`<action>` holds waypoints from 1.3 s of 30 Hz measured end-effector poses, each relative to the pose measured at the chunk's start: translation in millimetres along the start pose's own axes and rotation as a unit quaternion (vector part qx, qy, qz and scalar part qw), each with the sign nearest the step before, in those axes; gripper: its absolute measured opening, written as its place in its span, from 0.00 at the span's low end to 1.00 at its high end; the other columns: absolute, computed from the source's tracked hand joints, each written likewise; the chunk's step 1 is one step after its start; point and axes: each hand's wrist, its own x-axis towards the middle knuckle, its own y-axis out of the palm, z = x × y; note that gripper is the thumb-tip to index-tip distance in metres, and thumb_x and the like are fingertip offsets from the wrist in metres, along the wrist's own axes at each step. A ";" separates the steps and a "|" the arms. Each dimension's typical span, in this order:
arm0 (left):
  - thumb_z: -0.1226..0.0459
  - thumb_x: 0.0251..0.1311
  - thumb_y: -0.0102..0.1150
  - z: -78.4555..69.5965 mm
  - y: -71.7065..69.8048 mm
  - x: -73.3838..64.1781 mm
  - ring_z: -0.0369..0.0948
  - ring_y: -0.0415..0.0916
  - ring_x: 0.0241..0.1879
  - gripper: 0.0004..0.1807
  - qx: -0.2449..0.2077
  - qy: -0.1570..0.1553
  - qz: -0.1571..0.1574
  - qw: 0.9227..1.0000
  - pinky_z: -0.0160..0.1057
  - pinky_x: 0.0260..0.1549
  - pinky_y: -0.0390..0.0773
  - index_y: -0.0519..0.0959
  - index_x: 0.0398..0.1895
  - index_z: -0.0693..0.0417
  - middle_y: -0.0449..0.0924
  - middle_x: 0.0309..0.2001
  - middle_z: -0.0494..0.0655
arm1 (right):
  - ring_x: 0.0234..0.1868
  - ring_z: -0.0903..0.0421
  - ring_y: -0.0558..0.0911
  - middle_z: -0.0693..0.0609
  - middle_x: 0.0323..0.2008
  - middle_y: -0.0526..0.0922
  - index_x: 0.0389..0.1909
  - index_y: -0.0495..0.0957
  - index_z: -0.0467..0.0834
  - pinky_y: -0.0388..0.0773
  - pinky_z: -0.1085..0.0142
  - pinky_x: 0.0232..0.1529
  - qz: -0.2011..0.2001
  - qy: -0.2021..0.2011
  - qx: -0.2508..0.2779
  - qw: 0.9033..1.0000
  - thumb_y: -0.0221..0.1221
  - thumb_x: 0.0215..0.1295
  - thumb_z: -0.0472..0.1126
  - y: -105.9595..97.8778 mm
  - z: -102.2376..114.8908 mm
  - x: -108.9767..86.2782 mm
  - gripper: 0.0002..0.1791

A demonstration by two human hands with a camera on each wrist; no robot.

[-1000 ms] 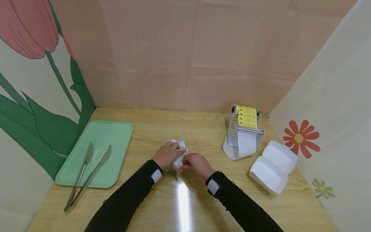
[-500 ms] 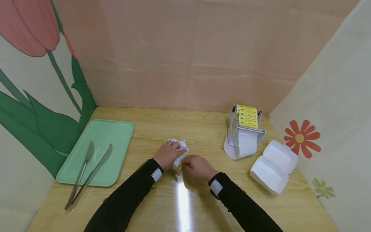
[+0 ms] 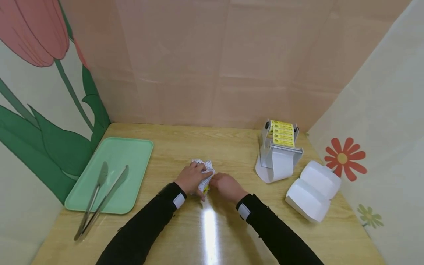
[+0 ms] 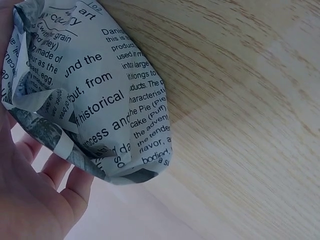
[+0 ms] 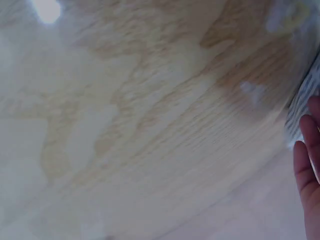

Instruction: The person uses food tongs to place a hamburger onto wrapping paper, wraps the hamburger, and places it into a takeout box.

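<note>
In the head view, a small bundle wrapped in crumpled newsprint-style paper [image 3: 207,179] lies at the middle of the table. My left hand [image 3: 191,178] holds it from the left, fingers spread over its top and thumb on the near side. A yellow patch [image 3: 206,189] shows at its near right end. The left wrist view has the printed wrapper [image 4: 95,85] large, folded and creased, with fingers curled beneath it. My right hand [image 3: 229,187] is at the bundle's right side, fingertips right at the paper; its thumb and index finger are hidden.
A green tray [image 3: 134,158] stands at the left with metal tongs [image 3: 94,198] lying across its near edge. Back right is a label dispenser [image 3: 281,149] with a roll of yellow labels. An opened white clamshell box [image 3: 313,191] sits nearer at the right.
My right hand moved slightly away from the bundle, then came back in against its right side, a little farther up. The left hand has stayed on the bundle.
</note>
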 end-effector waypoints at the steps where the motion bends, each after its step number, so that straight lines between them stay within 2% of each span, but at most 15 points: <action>1: 0.32 0.26 0.73 -0.4 0.9 -0.1 0.46 0.66 0.49 0.57 0.002 0.002 -0.001 1.000 0.44 0.45 0.73 0.72 0.67 0.42 0.72 0.53 0.46 | 0.38 0.57 0.80 0.55 0.33 0.83 0.31 0.83 0.48 0.76 0.64 0.40 0.006 -0.022 -0.006 1.000 0.65 0.55 0.32 -0.6 1.7 0.7 0.07; 3: 0.31 0.25 0.72 -1.4 2.7 -0.2 0.46 0.66 0.49 0.58 0.005 0.005 -0.001 1.000 0.44 0.45 0.73 0.72 0.67 0.42 0.72 0.53 0.46 | 0.38 0.58 0.80 0.56 0.34 0.83 0.33 0.84 0.49 0.76 0.65 0.40 0.026 -0.060 -0.005 0.998 0.65 0.56 0.33 -1.5 5.1 0.8 0.08; 5: 0.30 0.24 0.71 -2.8 4.1 0.1 0.46 0.66 0.48 0.58 0.005 0.009 0.001 1.000 0.44 0.46 0.73 0.72 0.67 0.42 0.72 0.53 0.45 | 0.38 0.59 0.81 0.56 0.34 0.84 0.34 0.84 0.49 0.77 0.65 0.40 0.037 -0.062 0.000 0.997 0.65 0.56 0.33 -1.8 5.6 -0.5 0.08; 7: 0.31 0.25 0.72 -4.7 4.4 0.9 0.45 0.66 0.48 0.58 0.001 0.007 0.005 1.000 0.43 0.46 0.73 0.72 0.68 0.42 0.72 0.54 0.45 | 0.37 0.58 0.81 0.55 0.33 0.84 0.33 0.84 0.48 0.77 0.64 0.40 0.039 -0.024 0.002 0.999 0.65 0.56 0.31 -2.8 0.1 -3.4 0.08; 9: 0.31 0.27 0.72 -6.4 3.9 2.4 0.45 0.65 0.48 0.57 -0.004 0.003 0.012 1.000 0.43 0.46 0.72 0.71 0.68 0.41 0.72 0.54 0.45 | 0.36 0.55 0.81 0.53 0.33 0.84 0.34 0.83 0.45 0.78 0.61 0.39 0.027 0.033 0.000 0.999 0.64 0.55 0.29 -4.4 -8.3 -6.7 0.08; 13: 0.32 0.28 0.72 -8.0 4.9 5.2 0.45 0.64 0.49 0.57 0.000 -0.008 0.026 1.000 0.43 0.47 0.72 0.69 0.70 0.40 0.71 0.56 0.45 | 0.40 0.49 0.82 0.47 0.38 0.84 0.39 0.82 0.39 0.78 0.57 0.42 0.013 0.153 0.042 0.987 0.60 0.56 0.26 -11.1 -22.6 -15.0 0.11; 16: 0.32 0.29 0.72 -7.6 6.7 6.1 0.45 0.65 0.50 0.57 0.000 -0.008 0.023 1.000 0.43 0.46 0.73 0.69 0.70 0.39 0.71 0.57 0.45 | 0.40 0.50 0.83 0.47 0.38 0.84 0.40 0.82 0.38 0.79 0.55 0.42 -0.011 0.231 0.084 0.969 0.59 0.59 0.28 -25.7 -29.4 -26.9 0.10; 22: 0.34 0.33 0.73 -4.2 6.1 2.6 0.46 0.65 0.52 0.55 -0.018 -0.015 0.015 1.000 0.44 0.45 0.73 0.68 0.70 0.41 0.71 0.58 0.46 | 0.32 0.49 0.82 0.45 0.32 0.84 0.36 0.82 0.38 0.77 0.52 0.34 -0.095 0.310 0.061 0.944 0.59 0.61 0.31 -72.3 -55.8 -70.1 0.05; 25: 0.35 0.33 0.74 -2.3 3.9 0.4 0.47 0.66 0.52 0.55 -0.024 -0.017 0.008 1.000 0.45 0.45 0.73 0.69 0.70 0.42 0.71 0.58 0.47 | 0.32 0.45 0.81 0.40 0.33 0.83 0.38 0.81 0.35 0.76 0.49 0.33 -0.103 0.371 0.048 0.922 0.57 0.63 0.32 -95.9 -76.4 -98.1 0.07; 30: 0.36 0.33 0.74 -1.7 -0.9 -1.7 0.48 0.66 0.53 0.55 -0.033 -0.019 0.013 0.999 0.47 0.45 0.74 0.69 0.70 0.43 0.71 0.58 0.48 | 0.35 0.38 0.80 0.33 0.38 0.82 0.44 0.78 0.29 0.75 0.47 0.33 -0.065 0.483 0.030 0.873 0.55 0.64 0.35 -121.3 -112.3 -153.9 0.13; 34: 0.35 0.33 0.73 -1.6 -3.6 -1.4 0.48 0.65 0.53 0.55 -0.035 -0.021 0.017 0.999 0.47 0.45 0.73 0.69 0.70 0.42 0.71 0.58 0.48 | 0.35 0.37 0.79 0.31 0.38 0.81 0.42 0.78 0.27 0.74 0.46 0.33 -0.009 0.542 0.023 0.840 0.57 0.62 0.35 -126.5 -135.5 -198.6 0.14; 36: 0.36 0.33 0.74 -1.8 -4.0 -1.2 0.48 0.65 0.53 0.54 -0.039 -0.022 0.018 0.999 0.47 0.45 0.73 0.69 0.70 0.42 0.71 0.58 0.48 | 0.33 0.38 0.78 0.31 0.36 0.80 0.41 0.78 0.26 0.74 0.46 0.33 0.030 0.558 0.033 0.828 0.60 0.61 0.35 -125.9 -143.5 -215.9 0.14; 39: 0.36 0.33 0.74 -2.2 -3.3 -0.6 0.48 0.65 0.53 0.54 -0.044 -0.023 0.022 0.999 0.47 0.45 0.73 0.69 0.70 0.42 0.71 0.58 0.48 | 0.32 0.40 0.78 0.32 0.34 0.81 0.39 0.79 0.25 0.75 0.47 0.34 0.086 0.566 0.051 0.818 0.63 0.59 0.35 -122.5 -151.2 -234.0 0.14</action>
